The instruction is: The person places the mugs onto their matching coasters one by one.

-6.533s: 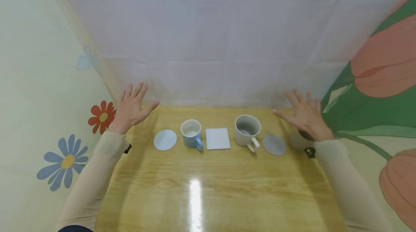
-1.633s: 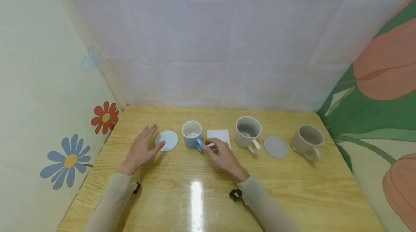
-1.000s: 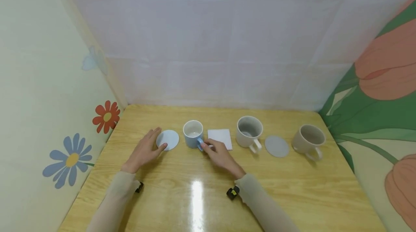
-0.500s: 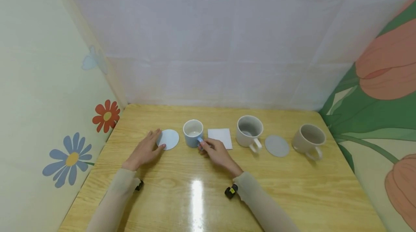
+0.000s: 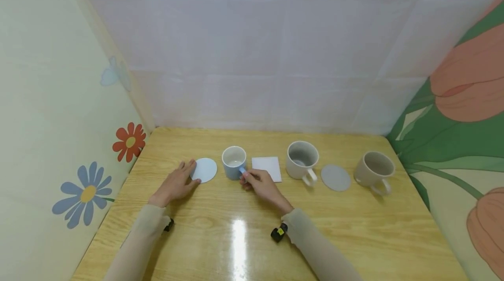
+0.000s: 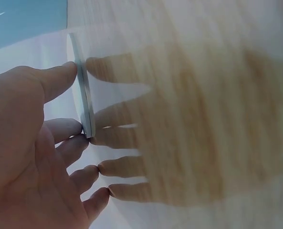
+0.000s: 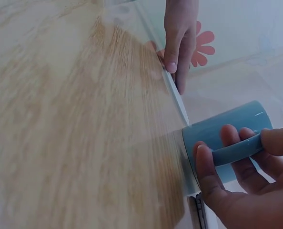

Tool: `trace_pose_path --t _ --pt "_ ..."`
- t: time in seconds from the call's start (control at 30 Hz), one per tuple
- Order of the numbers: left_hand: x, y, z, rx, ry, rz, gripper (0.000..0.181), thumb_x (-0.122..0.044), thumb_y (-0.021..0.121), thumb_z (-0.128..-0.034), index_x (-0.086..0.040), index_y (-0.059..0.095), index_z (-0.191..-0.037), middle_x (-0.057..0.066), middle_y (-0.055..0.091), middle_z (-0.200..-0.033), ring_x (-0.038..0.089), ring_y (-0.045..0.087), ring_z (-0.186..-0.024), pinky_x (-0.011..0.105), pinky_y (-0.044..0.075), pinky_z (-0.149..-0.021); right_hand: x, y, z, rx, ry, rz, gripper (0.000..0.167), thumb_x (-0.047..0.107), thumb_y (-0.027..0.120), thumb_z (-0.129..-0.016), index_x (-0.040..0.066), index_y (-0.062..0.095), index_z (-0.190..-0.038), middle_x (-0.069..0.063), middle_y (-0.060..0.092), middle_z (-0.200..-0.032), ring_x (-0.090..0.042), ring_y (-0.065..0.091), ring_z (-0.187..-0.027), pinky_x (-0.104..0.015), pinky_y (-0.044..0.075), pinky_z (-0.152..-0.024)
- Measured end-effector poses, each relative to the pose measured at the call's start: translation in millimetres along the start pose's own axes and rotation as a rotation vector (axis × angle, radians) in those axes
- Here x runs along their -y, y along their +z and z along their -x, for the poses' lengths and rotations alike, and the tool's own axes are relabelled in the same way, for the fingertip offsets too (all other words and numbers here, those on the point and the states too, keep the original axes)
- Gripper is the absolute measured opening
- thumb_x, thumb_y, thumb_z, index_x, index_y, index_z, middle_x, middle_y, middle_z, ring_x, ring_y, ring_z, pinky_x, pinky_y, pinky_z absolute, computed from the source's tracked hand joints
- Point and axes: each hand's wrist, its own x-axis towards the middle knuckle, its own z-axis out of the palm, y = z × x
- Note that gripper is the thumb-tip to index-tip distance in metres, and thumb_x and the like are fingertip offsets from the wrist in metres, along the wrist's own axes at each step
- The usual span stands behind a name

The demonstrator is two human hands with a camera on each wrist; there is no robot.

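A small light-blue mug stands upright on the wooden table. My right hand grips its handle, with the thumb on top and fingers curled through and around it. Left of the mug lies a round pale-blue coaster, flat on the table. My left hand holds the coaster's left edge, thumb at the near side and fingertips at the far side. In the left wrist view, the coaster appears edge-on, the thumb and two fingers touching its rim; the remaining fingertips rest on the tabletop.
Right of the blue mug lies a square white coaster. Beyond it stand a larger white mug, a round grey coaster and a beige mug. A pale sheet hangs behind the table.
Both hands came from the table's back corners. My left hand moved down to the pale-blue coaster; my right hand crossed leftward and took hold of the blue mug's handle. The mugs stay put.
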Motion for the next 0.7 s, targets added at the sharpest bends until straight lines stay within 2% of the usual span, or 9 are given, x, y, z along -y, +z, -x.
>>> trace_pose_path --t 0.33,0.57,0.7 --pt "7.1 1.7 0.3 0.010 0.002 0.008 0.071 -0.026 0.064 -0.1077 0.009 0.033 -0.162 0.028 0.032 -0.169 0.060 0.025 -0.155 0.077 0.030 -0.121 -6.9 3.5 -0.3 -0.028 0.003 -0.030 0.030 0.008 0.053 -0.112 -0.017 0.069 -0.106 -0.033 0.074 -0.105 -0.044 0.075 -0.098 -0.046 0.067 -0.089" --pt "8.2 1.6 1.0 -0.003 0.013 0.021 0.072 -0.027 0.065 -0.1071 0.009 0.035 -0.161 0.028 0.033 -0.169 0.060 0.026 -0.154 0.077 0.030 -0.120 -5.8 4.9 0.2 -0.052 0.022 -0.054 0.027 0.006 0.055 -0.111 -0.016 0.070 -0.105 -0.029 0.075 -0.102 -0.028 0.075 -0.092 -0.038 0.067 -0.086" --pt "7.6 1.7 1.7 0.001 0.014 0.038 0.072 -0.027 0.065 -0.1071 0.009 0.034 -0.161 0.029 0.031 -0.169 0.061 0.024 -0.154 0.078 0.028 -0.121 -4.9 4.9 0.8 -0.054 0.026 -0.065 0.027 0.006 0.055 -0.111 -0.016 0.070 -0.105 -0.029 0.074 -0.101 -0.025 0.074 -0.091 -0.036 0.067 -0.085"
